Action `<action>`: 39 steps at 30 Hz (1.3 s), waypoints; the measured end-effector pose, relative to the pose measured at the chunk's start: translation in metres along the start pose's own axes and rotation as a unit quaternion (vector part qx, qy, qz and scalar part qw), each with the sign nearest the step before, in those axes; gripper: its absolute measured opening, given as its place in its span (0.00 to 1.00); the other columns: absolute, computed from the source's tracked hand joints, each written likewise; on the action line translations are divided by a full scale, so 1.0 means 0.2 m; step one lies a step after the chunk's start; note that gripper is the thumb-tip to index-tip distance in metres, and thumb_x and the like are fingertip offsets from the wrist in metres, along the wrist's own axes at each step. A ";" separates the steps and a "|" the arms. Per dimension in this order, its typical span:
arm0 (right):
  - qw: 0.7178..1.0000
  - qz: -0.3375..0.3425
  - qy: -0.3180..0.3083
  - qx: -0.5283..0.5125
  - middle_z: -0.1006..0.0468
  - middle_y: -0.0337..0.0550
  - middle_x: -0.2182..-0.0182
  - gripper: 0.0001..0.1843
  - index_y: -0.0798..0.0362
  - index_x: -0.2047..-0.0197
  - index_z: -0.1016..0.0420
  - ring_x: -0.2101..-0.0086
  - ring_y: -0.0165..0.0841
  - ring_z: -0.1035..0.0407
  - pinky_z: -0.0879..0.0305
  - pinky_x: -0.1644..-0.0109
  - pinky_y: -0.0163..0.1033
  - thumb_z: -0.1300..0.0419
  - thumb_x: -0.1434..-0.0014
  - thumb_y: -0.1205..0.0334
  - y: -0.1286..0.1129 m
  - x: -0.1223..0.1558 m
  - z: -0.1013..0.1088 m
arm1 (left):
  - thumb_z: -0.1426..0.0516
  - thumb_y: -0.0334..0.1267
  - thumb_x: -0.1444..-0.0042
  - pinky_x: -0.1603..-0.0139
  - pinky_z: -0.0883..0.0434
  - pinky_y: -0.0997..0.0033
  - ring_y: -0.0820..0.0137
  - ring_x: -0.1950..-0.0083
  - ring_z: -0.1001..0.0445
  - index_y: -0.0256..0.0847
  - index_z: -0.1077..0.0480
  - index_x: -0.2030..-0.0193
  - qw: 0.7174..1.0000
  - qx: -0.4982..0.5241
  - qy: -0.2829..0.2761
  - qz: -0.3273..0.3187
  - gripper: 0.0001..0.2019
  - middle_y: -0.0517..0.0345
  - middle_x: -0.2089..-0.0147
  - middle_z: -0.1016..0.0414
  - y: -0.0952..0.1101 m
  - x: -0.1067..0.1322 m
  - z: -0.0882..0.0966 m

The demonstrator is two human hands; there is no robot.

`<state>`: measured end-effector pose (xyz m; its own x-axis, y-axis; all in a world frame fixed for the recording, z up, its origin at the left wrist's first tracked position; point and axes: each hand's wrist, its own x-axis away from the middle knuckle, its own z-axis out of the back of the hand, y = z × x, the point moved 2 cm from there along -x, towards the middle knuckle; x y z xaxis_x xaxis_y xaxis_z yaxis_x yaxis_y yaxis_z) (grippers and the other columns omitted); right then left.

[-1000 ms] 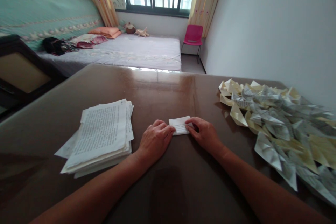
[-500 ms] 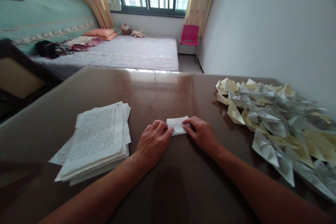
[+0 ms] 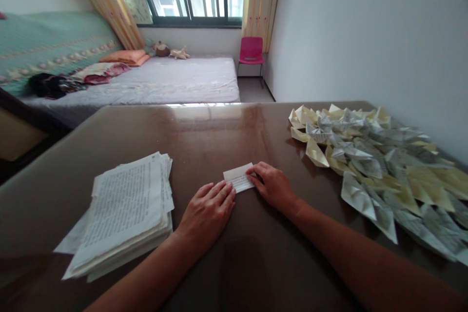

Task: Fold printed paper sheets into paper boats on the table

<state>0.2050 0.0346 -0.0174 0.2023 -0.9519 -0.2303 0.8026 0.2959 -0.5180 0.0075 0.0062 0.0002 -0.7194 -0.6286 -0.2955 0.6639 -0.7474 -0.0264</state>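
Observation:
A small folded piece of printed paper (image 3: 237, 178) lies flat on the brown table (image 3: 226, 131), between my two hands. My left hand (image 3: 208, 209) lies flat, fingers stretched out, with its fingertips pressing the paper's near left edge. My right hand (image 3: 272, 186) rests on the paper's right end with curled fingers pressing it down. A stack of loose printed pages (image 3: 122, 212) lies just left of my left hand.
A large heap of folded paper boats (image 3: 376, 165) covers the table's right side, next to a white wall. Beyond the table stand a bed (image 3: 161, 78) with pillows and clothes, a pink chair (image 3: 251, 51) and a curtained window.
The view has turned right, shifting everything leftward. My left hand has flattened, its fingers now stretched out along the paper's near edge. My right hand stays on the paper's right end.

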 end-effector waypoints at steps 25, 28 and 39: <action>0.970 0.110 -0.063 0.209 0.23 0.46 0.63 0.11 0.49 0.64 0.23 0.60 0.37 0.34 0.43 0.61 0.40 0.45 0.36 0.57 -0.07 0.07 0.15 | 0.46 0.43 0.39 0.53 0.32 0.60 0.63 0.53 0.27 0.43 0.29 0.59 0.995 0.043 0.012 0.092 0.08 0.56 0.56 0.24 -0.07 -0.01 0.03; 0.982 0.094 -0.062 0.151 0.24 0.43 0.63 0.11 0.49 0.64 0.23 0.60 0.34 0.34 0.41 0.61 0.38 0.45 0.36 0.54 -0.02 0.05 0.13 | 0.41 0.47 0.44 0.53 0.31 0.59 0.60 0.51 0.29 0.43 0.34 0.51 0.984 0.074 0.019 0.162 0.17 0.53 0.52 0.26 -0.12 -0.01 -0.01; 0.973 0.138 -0.082 0.164 0.22 0.41 0.56 0.09 0.46 0.60 0.22 0.57 0.37 0.34 0.41 0.60 0.40 0.45 0.36 0.61 -0.05 0.04 0.16 | 0.41 0.39 0.43 0.47 0.31 0.58 0.62 0.48 0.31 0.48 0.38 0.41 0.966 0.183 0.029 0.178 0.23 0.55 0.49 0.28 -0.12 -0.03 -0.03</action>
<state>0.2159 0.0205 0.0127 0.5008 -0.8477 -0.1751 0.8353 0.5263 -0.1588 -0.0035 0.0293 -0.0024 -0.4385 -0.8552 -0.2763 0.7431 -0.5179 0.4238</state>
